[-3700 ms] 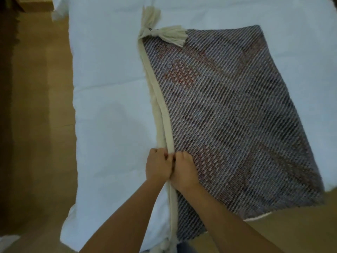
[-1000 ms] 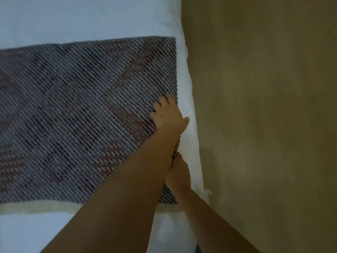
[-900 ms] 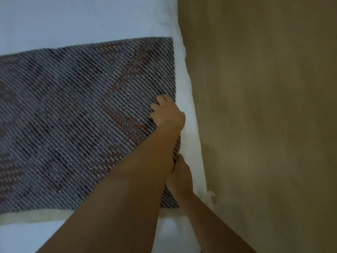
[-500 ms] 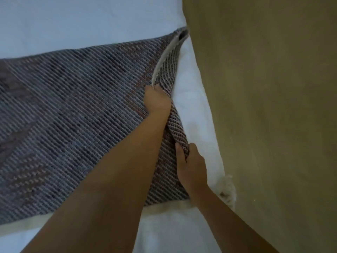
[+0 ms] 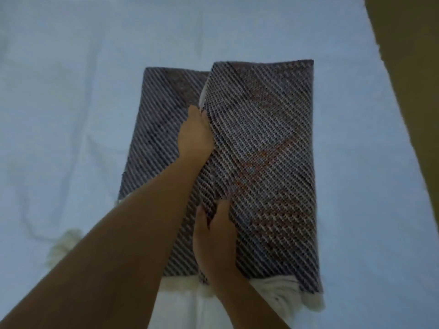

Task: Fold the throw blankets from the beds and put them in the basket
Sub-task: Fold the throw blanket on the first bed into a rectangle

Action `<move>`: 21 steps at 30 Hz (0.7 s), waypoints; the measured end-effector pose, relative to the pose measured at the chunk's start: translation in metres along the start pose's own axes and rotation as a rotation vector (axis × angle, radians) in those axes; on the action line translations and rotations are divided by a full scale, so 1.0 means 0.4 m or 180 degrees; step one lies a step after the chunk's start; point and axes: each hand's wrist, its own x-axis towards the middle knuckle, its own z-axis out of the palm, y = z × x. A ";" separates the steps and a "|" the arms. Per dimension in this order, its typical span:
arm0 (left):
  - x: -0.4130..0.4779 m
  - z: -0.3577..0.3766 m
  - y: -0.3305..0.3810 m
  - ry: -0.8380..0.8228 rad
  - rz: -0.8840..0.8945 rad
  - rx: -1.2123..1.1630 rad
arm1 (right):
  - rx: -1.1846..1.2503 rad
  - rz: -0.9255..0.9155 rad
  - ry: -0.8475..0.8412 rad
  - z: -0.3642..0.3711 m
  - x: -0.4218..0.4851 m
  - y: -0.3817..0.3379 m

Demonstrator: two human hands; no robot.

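Currently both hands hold the left edge of the folded-over flap: left hand (image 5: 196, 136) farther up, fingers tucked round the edge; right hand (image 5: 215, 241) nearer, pinching it. Each grip is closed on the throw blanket (image 5: 261, 162). Blanket lies on the white, rumpled bed (image 5: 71, 91), doubled partway, lower layer exposed at left. Tan floor (image 5: 415, 67) at right. Dark diagonal weave, rust-orange patches, cream tassels (image 5: 280, 293) at near end.

Dark woven throw blanket (image 5: 261, 143) half-folded on bed (image 5: 71, 91)
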 end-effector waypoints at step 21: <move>0.112 -0.209 -0.375 0.0199 -0.0746 0.0221 | -0.0625 -0.0153 -0.1002 0.359 -0.039 -0.088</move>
